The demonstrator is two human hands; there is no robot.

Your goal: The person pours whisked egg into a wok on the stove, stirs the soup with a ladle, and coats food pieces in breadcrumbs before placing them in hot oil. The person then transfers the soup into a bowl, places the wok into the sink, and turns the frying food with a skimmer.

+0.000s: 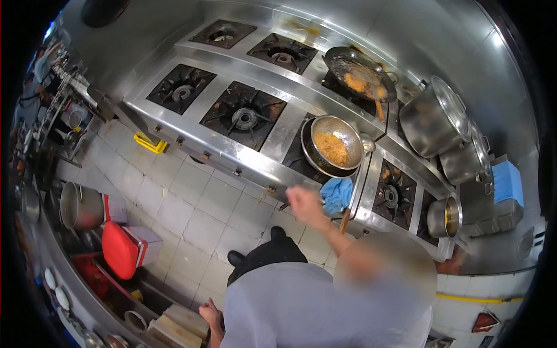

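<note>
My right hand (304, 204) is at the stove's front edge, its fingers curled by the control knobs (271, 189). What they grip, if anything, is hidden. Just beyond it, a blue cloth (337, 194) lies bunched against a dark wok (307, 149). A metal strainer bowl (350, 132) with golden-brown crumbly food (329, 148) rests over that wok. My left hand (210, 314) hangs low beside my body, a finger extended and nothing visible in it. It is nearest to some pale containers (177, 327).
A rear wok (351, 61) holds liquid and orange food, with a wooden handle sticking out. Large lidded pots (432, 119) stand at the right; a small pot (444, 217) sits on a burner. A red-lidded box (120, 249) and grey pot (80, 206) are at left.
</note>
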